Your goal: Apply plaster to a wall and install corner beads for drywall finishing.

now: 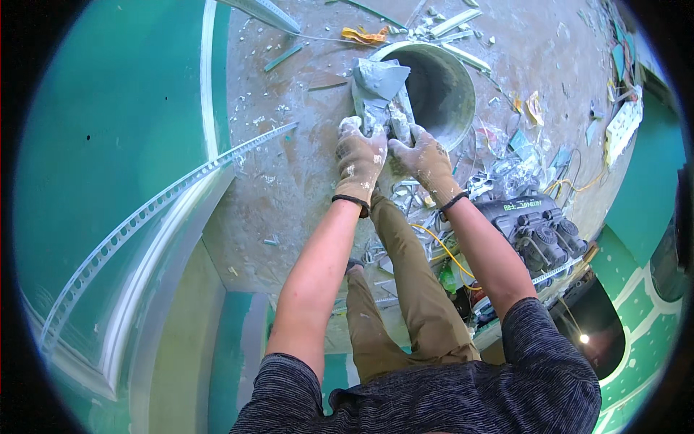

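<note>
My gloved left hand [361, 160] is closed round the lower end of a broad scraper [379, 81] smeared with grey compound. Its wide end lies against the left rim of a round bucket [461, 119]. Close beside it, my gloved right hand [425, 165] is closed at the lower end of a narrower, crusted tool [400, 123], which looks like a putty knife. Pale smears coat both gloves. The fingers partly hide both grips, and shadow darkens the bucket's inside.
A perforated corner bead [163, 181] arcs across the green wallboard on the left. Board offcuts [457, 23] and scraps litter the floor beyond the bucket. To the right are crumpled plastic [499, 173], a bulky black case [531, 217] and a yellow cord [450, 253].
</note>
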Motion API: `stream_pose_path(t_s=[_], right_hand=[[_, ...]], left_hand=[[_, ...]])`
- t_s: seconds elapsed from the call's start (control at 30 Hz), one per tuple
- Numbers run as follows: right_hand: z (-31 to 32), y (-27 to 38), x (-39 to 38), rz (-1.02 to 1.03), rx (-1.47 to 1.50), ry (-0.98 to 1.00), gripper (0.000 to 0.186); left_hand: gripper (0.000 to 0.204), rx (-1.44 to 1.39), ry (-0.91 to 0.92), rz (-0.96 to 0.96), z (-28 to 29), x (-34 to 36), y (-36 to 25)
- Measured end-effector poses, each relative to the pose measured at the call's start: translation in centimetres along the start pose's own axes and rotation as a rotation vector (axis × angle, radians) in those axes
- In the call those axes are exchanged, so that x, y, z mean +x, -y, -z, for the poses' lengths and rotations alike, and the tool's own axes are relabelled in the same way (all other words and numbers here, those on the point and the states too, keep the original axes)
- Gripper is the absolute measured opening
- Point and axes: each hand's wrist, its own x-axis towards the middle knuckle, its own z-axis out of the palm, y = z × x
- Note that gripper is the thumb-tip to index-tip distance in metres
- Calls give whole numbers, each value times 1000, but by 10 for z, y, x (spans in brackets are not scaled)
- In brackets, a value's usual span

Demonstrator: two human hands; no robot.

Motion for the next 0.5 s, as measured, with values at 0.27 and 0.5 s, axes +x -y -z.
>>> stream_pose_path(t_s=[0.27,0.5], right_hand=[[22,-9,-29,4,-61,-24,76],[67,-43,-105,217,-33,-250,65]], left_hand=[[72,61,-114,-126,30,-62,53],[63,209,83,153,146,-296,180]])
